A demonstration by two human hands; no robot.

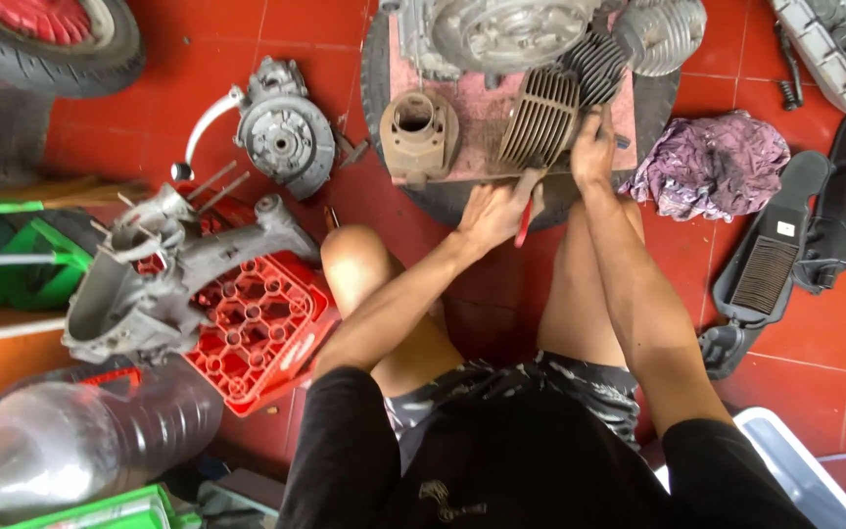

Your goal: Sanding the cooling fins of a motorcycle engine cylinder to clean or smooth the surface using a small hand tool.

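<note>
A finned engine cylinder (540, 116) lies on a pink board (482, 118) set over a black tyre (376, 78). My right hand (593, 149) rests against the cylinder's right side. My left hand (493, 211) grips a red-handled tool (525, 220) whose tip touches the cylinder's lower edge. A rusty brown cylinder barrel (419, 132) stands on the board to the left. A grey engine casing (501, 34) and a finned cylinder head (656, 31) sit at the board's far end.
A grey crankcase half (281, 132) lies on the red tile floor, and an engine casing (164, 284) rests on a red plastic crate (261, 333). A purple rag (709, 165), black air-filter housing (771, 260), large plastic bottle (90, 436) and a wheel (46, 39) surround me.
</note>
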